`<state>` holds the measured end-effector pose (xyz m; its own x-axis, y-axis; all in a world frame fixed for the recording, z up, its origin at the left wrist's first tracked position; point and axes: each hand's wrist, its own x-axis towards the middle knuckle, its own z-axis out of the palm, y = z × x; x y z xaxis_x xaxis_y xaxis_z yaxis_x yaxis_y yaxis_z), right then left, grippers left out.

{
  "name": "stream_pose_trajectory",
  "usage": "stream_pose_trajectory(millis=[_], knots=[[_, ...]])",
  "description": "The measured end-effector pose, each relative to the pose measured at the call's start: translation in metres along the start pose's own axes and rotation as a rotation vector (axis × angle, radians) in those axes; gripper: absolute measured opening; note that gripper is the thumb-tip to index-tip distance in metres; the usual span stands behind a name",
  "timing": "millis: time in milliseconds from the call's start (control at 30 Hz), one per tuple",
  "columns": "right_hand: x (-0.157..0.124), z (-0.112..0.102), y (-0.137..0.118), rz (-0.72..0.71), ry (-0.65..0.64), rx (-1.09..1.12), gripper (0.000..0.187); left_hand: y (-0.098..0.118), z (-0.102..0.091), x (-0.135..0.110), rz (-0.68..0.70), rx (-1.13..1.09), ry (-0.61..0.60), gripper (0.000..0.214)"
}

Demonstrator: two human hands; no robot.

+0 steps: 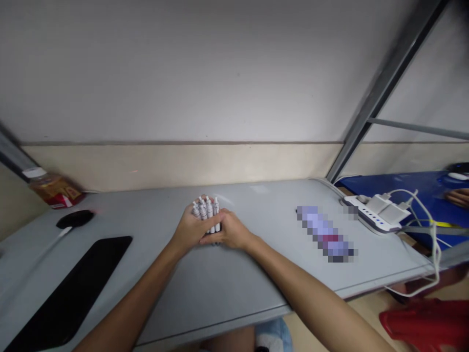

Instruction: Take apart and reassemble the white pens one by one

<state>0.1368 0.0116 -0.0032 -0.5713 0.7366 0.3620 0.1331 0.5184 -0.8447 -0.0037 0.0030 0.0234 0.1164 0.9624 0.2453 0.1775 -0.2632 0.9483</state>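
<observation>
A bundle of several white markers [210,209] stands nearly upright in the middle of the desk, narrow ends pointing up. Around its left side wraps my left hand [188,226], with fingers partly hidden behind the markers. My right hand [233,230] closes on the bundle from the right, its thumb and fingers across the front. Both hands touch the markers and meet near their lower part. Dark marks near the bottom of the bundle are too small to make out.
On the grey desk [256,283] lie a black mat [73,293], a black oval pad with a cable [75,219] and a pixelated phone-like object [324,232]. A bottle [54,188] stands left; a power strip [377,213] sits right. Another person's hand [458,197] rests on the blue desk.
</observation>
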Motion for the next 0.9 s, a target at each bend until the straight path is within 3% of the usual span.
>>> stream_pose_trajectory(millis=[167,267,467,600,767,900], knots=[[-0.002,-0.012,-0.003,0.018,0.09,-0.456,0.051,0.01,0.003,-0.004,0.027,0.058,0.011,0.031],[-0.003,-0.017,-0.003,0.021,0.097,-0.507,0.049,0.016,0.002,-0.006,0.032,0.1,-0.018,0.031],[-0.007,-0.023,-0.008,0.071,0.018,-0.248,0.041,0.014,-0.001,-0.003,0.055,0.14,-0.013,0.025],[-0.009,-0.022,-0.012,0.172,-0.06,-0.07,0.041,0.009,-0.002,0.0,0.01,0.048,0.084,0.034],[-0.008,-0.019,-0.01,0.29,-0.214,0.345,0.033,0.012,-0.002,0.003,-0.129,-0.063,0.04,0.034],[-0.007,-0.023,-0.006,0.336,-0.183,0.521,0.031,0.002,-0.006,0.006,-0.283,0.004,-0.003,0.032]])
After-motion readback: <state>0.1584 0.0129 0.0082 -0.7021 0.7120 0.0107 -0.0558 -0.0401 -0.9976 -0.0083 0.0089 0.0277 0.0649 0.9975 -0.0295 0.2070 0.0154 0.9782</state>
